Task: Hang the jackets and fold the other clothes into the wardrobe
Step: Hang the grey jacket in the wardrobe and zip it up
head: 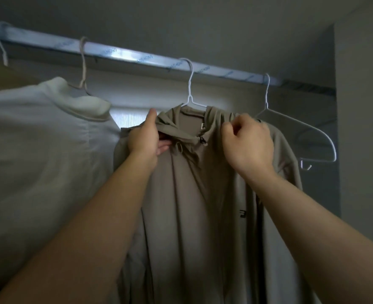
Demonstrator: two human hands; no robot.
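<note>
The taupe hooded jacket [194,194] hung lengthwise from a white wire hanger [191,84] mid-way along the silver wardrobe rail [119,54], the left hand [147,137] pinching its hood and the right hand [250,143] clenched on its shoulder, both level at the collar.

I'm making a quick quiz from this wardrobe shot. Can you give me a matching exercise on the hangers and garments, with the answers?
Things:
1. taupe hooded jacket
2. white high-collared garment
3. bare white wire hanger
4. silver wardrobe rail

Descriptions:
A. empty, at far right
B. hangs left of the hands
C. gripped at the shoulders by both hands
D. carries every hanger hook

Pairs: 1-C, 2-B, 3-A, 4-D
</note>
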